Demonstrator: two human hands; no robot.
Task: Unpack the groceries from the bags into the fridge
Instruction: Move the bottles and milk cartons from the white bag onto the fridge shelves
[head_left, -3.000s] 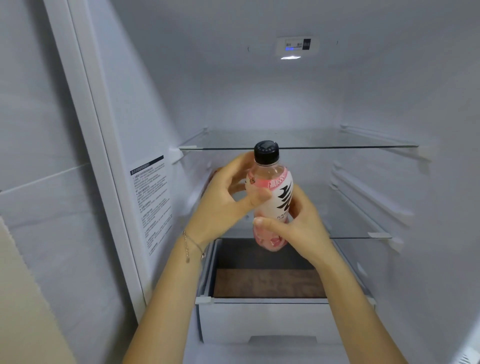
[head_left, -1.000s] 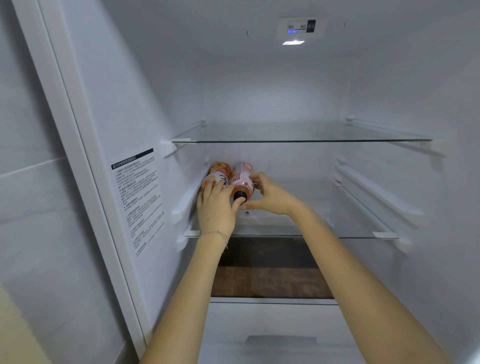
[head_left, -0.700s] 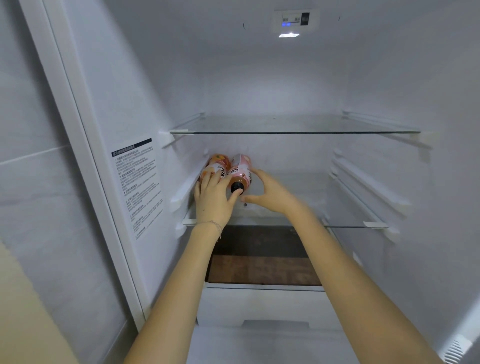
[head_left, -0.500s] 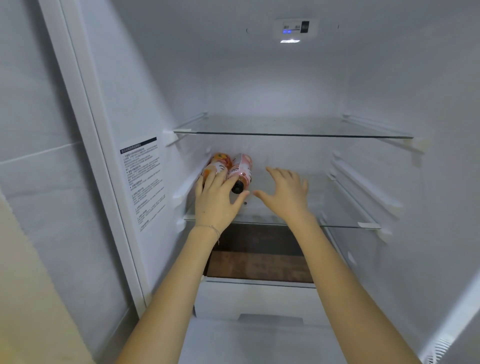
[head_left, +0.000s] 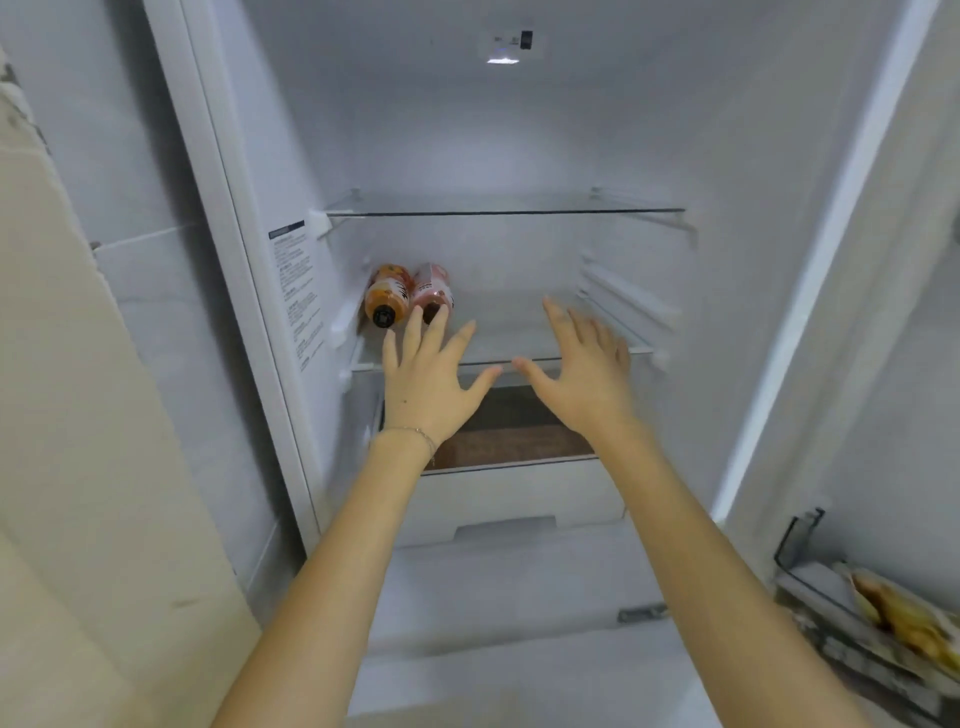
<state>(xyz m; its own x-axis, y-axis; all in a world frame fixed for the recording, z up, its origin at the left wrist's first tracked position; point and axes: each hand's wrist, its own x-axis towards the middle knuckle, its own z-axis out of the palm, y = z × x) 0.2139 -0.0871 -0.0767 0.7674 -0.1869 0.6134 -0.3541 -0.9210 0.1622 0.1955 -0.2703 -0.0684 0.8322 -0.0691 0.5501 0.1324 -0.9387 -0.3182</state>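
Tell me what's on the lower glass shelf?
An orange bottle and a pink bottle lie sideways at the left end of the lower glass shelf. The left hand partly covers the pink bottle's cap.

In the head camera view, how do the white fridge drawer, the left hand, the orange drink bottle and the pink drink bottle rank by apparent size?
1. White fridge drawer.
2. Left hand, enlarged by nearness to the camera.
3. Orange drink bottle and pink drink bottle: alike, side by side on the glass shelf; unranked.
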